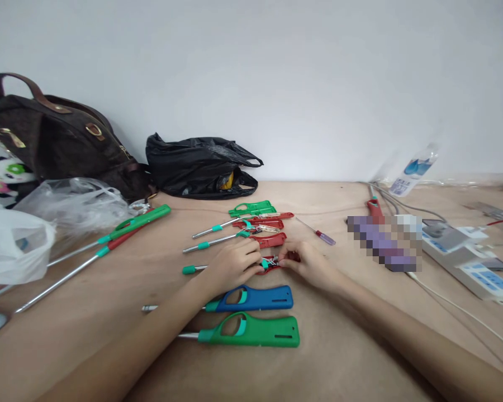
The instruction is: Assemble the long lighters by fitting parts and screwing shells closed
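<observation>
An opened red lighter point(271, 270) lies between my hands, its white wires and small inner parts exposed. My left hand point(236, 261) holds it near the teal trigger, fingers bent together. The thumb and forefinger of my right hand point(300, 263) pinch at its right end. Just beyond are opened red lighter shells point(272, 240) with metal tubes and wires, and a green half shell point(252, 208). Closer to me lie a closed blue lighter point(255, 298) and a closed green lighter point(260, 330). A screwdriver point(324, 237) rests to the right of the shells.
Green and red lighters point(140, 220) lie at the left beside plastic bags point(20, 243). A brown backpack point(67, 139) and a black bag point(193, 167) stand at the back. Rightward are a blurred purple object point(377, 243), a power strip point(465, 268), cables and a tilted bottle point(414, 168).
</observation>
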Demonstrator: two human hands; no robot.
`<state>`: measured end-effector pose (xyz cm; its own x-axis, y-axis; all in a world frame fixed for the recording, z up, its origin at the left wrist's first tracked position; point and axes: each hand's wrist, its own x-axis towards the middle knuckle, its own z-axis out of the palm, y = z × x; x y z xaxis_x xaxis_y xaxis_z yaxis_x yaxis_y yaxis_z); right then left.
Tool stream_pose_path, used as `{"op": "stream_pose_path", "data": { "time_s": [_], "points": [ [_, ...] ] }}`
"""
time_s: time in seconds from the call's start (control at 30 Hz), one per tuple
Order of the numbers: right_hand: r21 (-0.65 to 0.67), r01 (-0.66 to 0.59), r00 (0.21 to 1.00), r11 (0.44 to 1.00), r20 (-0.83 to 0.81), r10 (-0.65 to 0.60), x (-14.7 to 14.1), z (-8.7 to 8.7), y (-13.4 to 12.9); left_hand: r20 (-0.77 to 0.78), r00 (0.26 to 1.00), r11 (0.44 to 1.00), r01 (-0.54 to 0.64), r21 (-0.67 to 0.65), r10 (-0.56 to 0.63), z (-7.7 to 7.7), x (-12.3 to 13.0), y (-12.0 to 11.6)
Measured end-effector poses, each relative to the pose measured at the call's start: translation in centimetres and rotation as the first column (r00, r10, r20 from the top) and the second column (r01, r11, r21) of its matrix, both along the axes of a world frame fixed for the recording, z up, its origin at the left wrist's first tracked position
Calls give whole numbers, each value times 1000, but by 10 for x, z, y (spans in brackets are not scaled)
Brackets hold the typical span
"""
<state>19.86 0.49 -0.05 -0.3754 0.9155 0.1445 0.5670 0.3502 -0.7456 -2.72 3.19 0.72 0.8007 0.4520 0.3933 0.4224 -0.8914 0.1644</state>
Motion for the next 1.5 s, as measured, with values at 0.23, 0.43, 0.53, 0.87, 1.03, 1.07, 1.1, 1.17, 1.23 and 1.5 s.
{"op": "stream_pose_path", "data": {
  "time_s": [0.23,0.43,0.53,0.87,1.03,1.07,1.1,1.17,1.23,1.5],
  "points": [
    [-23,11,996,1000,-83,-13,-3,-3,2,-65,998,986,28,164,-17,-2,0,3],
    [-17,-29,993,999,-118,27,-2,-4,0,-146,988,916,102,388,-48,-2,3,1],
    [-12,-48,992,999,-117,47,-2,-5,-1,-159,987,922,93,375,-34,0,3,-1],
    [130,-38,998,991,47,32,-5,-8,-8,-188,982,917,83,391,-9,-3,4,1],
    [188,-46,993,981,113,25,-9,-5,-10,-193,981,880,72,469,22,-2,4,0],
    [190,-46,993,981,112,25,-9,-5,-10,-186,982,874,69,482,25,-2,5,0],
    [192,-46,994,980,108,25,-10,-5,-10,-179,984,869,67,489,25,-2,5,0],
    [193,-45,995,980,92,27,-11,-6,-10,-177,984,870,69,489,21,-3,6,0],
    [187,-37,998,982,64,25,-11,-7,-9,-185,982,877,74,476,18,-4,6,1],
    [131,-8,997,991,-70,17,-10,-16,-5,-193,981,904,60,422,25,-7,6,1]
  ]
}}
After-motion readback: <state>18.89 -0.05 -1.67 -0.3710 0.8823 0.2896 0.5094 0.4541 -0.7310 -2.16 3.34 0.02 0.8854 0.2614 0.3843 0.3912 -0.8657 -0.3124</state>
